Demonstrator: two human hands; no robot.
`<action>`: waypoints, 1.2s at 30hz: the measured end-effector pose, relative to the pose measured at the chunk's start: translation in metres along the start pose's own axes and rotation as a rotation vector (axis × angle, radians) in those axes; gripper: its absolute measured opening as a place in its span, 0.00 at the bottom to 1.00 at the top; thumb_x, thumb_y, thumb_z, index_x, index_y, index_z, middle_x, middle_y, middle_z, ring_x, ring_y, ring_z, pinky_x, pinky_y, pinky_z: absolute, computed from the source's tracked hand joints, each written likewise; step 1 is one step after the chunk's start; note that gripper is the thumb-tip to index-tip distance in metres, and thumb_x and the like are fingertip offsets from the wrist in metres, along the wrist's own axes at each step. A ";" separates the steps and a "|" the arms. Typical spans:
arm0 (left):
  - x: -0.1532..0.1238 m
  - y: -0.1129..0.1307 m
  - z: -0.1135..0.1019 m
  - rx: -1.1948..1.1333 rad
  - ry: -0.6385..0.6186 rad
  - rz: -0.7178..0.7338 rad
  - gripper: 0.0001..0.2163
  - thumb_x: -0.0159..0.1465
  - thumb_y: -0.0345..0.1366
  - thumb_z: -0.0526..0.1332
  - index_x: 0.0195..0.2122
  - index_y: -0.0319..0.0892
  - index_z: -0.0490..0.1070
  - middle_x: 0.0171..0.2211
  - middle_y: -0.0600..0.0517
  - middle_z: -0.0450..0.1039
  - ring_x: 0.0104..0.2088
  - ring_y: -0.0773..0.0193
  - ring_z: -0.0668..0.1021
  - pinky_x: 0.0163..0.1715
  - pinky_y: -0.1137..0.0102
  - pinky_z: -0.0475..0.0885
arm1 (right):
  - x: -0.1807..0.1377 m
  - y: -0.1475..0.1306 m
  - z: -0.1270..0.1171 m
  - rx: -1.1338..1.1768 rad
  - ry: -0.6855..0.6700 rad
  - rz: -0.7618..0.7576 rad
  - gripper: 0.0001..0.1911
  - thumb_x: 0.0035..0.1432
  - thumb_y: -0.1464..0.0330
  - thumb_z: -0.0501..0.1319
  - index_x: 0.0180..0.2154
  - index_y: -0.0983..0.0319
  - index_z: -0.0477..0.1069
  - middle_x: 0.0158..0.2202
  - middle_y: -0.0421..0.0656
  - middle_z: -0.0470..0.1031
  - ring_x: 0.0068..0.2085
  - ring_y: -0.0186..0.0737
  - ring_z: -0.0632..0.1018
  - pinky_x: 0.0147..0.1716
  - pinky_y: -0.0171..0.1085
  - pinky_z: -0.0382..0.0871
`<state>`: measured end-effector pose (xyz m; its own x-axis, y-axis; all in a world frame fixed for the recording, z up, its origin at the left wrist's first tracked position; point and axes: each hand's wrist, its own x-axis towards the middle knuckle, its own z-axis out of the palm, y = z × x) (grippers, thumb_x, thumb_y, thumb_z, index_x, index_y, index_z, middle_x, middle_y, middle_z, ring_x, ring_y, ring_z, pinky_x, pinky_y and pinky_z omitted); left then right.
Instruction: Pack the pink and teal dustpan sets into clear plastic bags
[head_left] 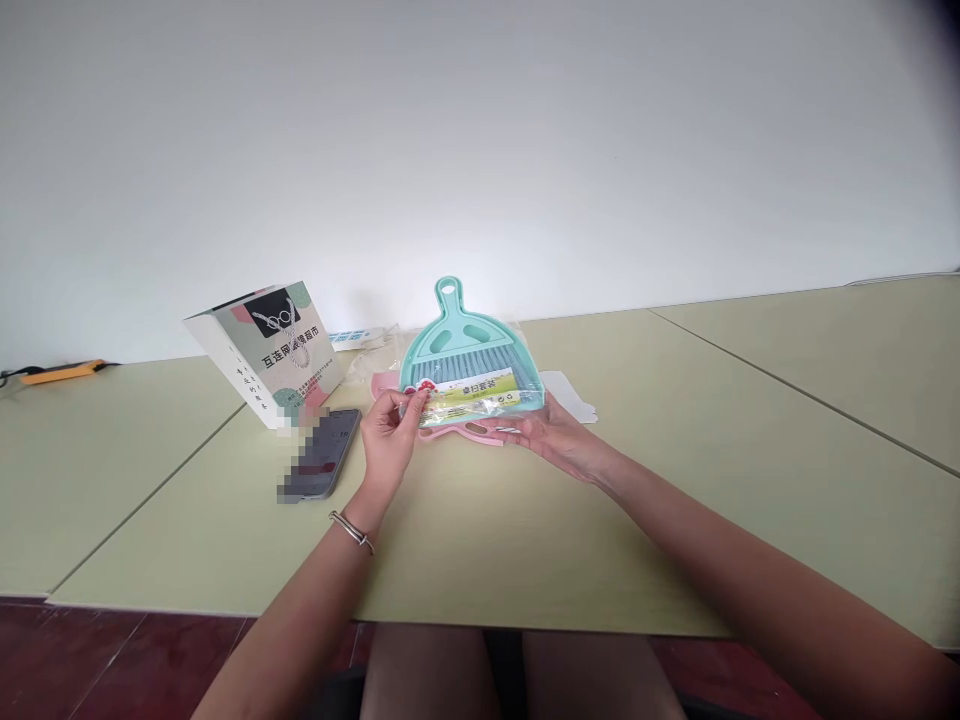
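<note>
A mint-green dustpan (510,338) with a small brush (469,368) inside it is held up over the table in clear plastic wrapping. A printed label (491,392) in yellow and green runs across its lower part. My left hand (388,428) pinches the package at its lower left corner, thumb in front. At the lower right corner, my right hand (559,438) grips it from below and behind, some fingers hidden. Beneath and behind the package, part of a pink item (459,432) with cut-out holes shows; its kind is mostly hidden.
A phone (322,455), partly blurred out, lies left of my left hand. Behind it stands a paper gift bag (289,350). Clear plastic (379,350) and a white sheet (570,395) lie behind the package. An orange object (64,372) with a black strap is far left, near the wall.
</note>
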<state>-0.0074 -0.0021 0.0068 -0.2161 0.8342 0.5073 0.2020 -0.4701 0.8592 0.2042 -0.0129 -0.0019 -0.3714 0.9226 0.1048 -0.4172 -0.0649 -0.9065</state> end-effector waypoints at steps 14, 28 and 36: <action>-0.007 -0.004 0.007 -0.091 -0.270 -0.136 0.21 0.60 0.47 0.58 0.52 0.47 0.60 0.35 0.51 0.75 0.32 0.64 0.78 0.32 0.71 0.71 | 0.017 -0.005 -0.023 -0.051 0.573 -0.153 0.16 0.41 0.57 0.69 0.30 0.59 0.71 0.31 0.42 0.78 0.34 0.42 0.79 0.30 0.38 0.74; -0.002 -0.025 -0.002 0.573 -0.583 0.032 0.07 0.58 0.36 0.59 0.36 0.45 0.74 0.44 0.45 0.74 0.53 0.48 0.69 0.57 0.51 0.54 | 0.001 -0.037 -0.153 -0.363 1.388 -0.077 0.10 0.55 0.64 0.58 0.25 0.59 0.60 0.27 0.42 0.66 0.26 0.35 0.69 0.26 0.39 0.64; -0.004 -0.020 -0.002 0.814 -0.653 0.105 0.11 0.60 0.33 0.54 0.44 0.42 0.65 0.47 0.45 0.70 0.52 0.52 0.69 0.53 0.54 0.59 | -0.006 -0.040 -0.181 -0.902 1.412 0.145 0.07 0.52 0.65 0.60 0.28 0.62 0.65 0.37 0.54 0.68 0.45 0.52 0.67 0.41 0.46 0.58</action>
<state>-0.0127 0.0031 -0.0127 0.3485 0.9078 0.2334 0.8241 -0.4154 0.3852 0.3735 0.0530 -0.0401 0.8301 0.5565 0.0348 0.3122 -0.4122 -0.8559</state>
